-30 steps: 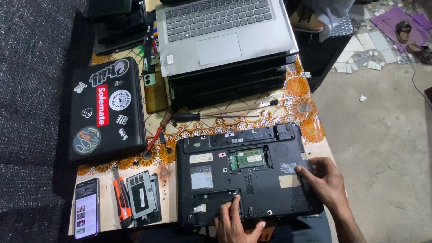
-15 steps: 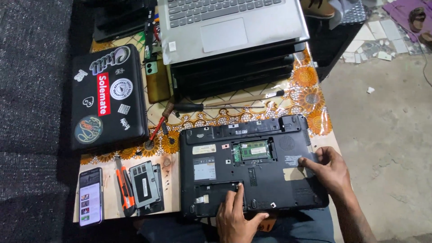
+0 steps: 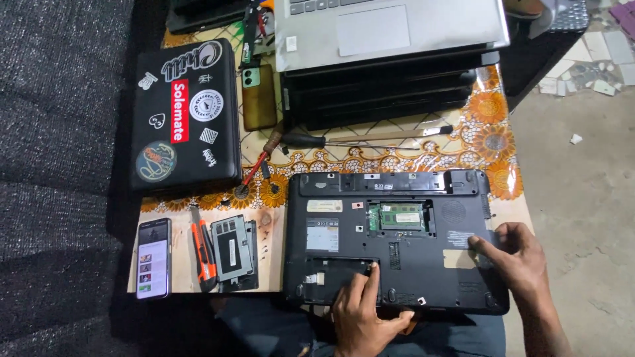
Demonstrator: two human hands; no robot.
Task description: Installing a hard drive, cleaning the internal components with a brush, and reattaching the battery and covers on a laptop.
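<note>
1. The black laptop (image 3: 393,241) lies upside down on the desk (image 3: 493,109), at the near edge, with its bottom side facing up. Compared with one second ago, it sits a little more to the right and its base looks more square to the person.
2. The left hand (image 3: 367,317) rests at 6 o'clock of the laptop. Its fingers (image 3: 370,281) are stretched forward and the tips press at the rim of the open empty bay (image 3: 337,271). One second ago this hand lay lower, near the front edge; now the fingers reach up to the bay.
3. The right hand (image 3: 519,254) holds the laptop at 3 o'clock. The thumb lies flat on the base and the other fingers curl around the side edge, so it grips the body and pinches nothing small. It has stayed at almost the same place.
4. In my judgement, this means the right hand steadies the machine while the left hand feels inside the bay.
5. At the centre of the base, a green memory module (image 3: 397,217) shows in an open slot.
6. At 9 o'clock of the laptop lie a removed cover plate (image 3: 233,252), an orange utility knife (image 3: 204,254) and a phone (image 3: 153,258) with a lit screen.
7. At 12 o'clock a long screwdriver (image 3: 357,141) lies across the patterned cloth, and behind it stands a stack of laptops (image 3: 383,92).
8. At 10 o'clock a closed laptop with stickers (image 3: 182,116) lies flat.
</note>
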